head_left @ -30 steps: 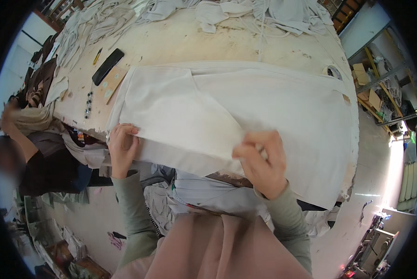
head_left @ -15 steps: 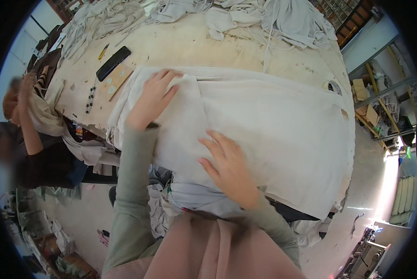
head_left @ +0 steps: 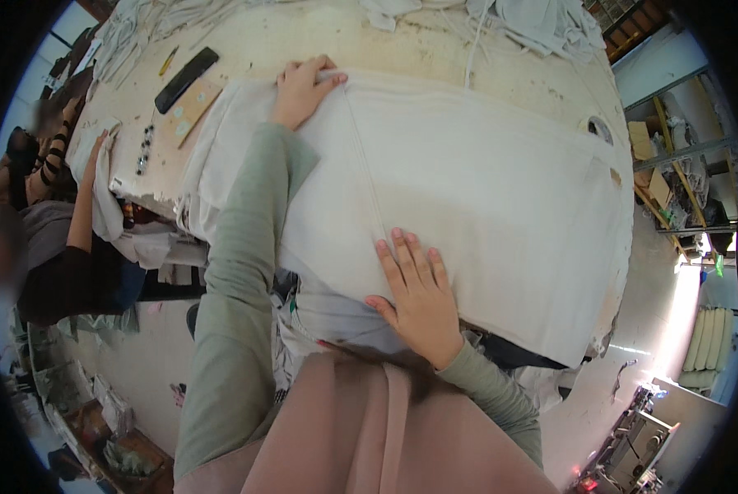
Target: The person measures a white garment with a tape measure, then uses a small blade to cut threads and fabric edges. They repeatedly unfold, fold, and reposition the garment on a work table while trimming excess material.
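Note:
A large white cloth (head_left: 509, 198) lies in flat layers over the near part of the table, with a seam running across it from the far edge toward me. At its far edge, beside the upper end of that seam, my left hand (head_left: 304, 90) is closed, thumb and bent fingers on the cloth's border. My right hand (head_left: 418, 296) rests flat on the near part of the cloth by the seam's lower end, fingers outstretched. Beneath the near edge, grey cloth (head_left: 344, 317) hangs in front of me.
Left of the cloth lie a black phone (head_left: 187, 80), a tan card (head_left: 189, 114), a yellow cutter (head_left: 168, 60) and a beaded strand (head_left: 144, 150). A tape roll (head_left: 599, 129) sits at the right. Pale garments (head_left: 542, 29) pile up behind. Another person's arm (head_left: 85, 206) is at left.
My left hand has reached farther away, from the cloth's top onto its far edge. My right hand has shifted slightly right and nearer and flattened. The person at left has moved their arm.

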